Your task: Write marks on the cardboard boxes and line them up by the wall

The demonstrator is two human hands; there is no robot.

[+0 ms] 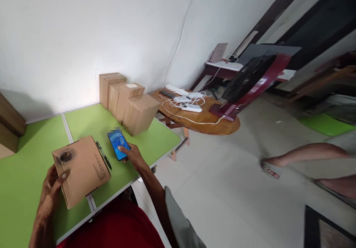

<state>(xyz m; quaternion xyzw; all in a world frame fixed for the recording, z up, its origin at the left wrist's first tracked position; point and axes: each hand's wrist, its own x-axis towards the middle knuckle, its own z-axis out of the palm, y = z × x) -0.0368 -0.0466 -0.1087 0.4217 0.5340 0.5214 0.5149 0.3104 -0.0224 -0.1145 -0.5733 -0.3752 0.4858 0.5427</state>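
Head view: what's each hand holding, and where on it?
Left hand grips the cardboard box at its near-left corner. Right hand holds nothing; its fingers rest on the smartphone lying on the green table.

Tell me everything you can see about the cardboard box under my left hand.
The cardboard box is plain brown, flat and roughly square, closed, lying on the green table near its front edge. A dark circular mark sits at one corner, small black print along the right edge. The left hand grips its near-left corner. A black pen lies just beside it.
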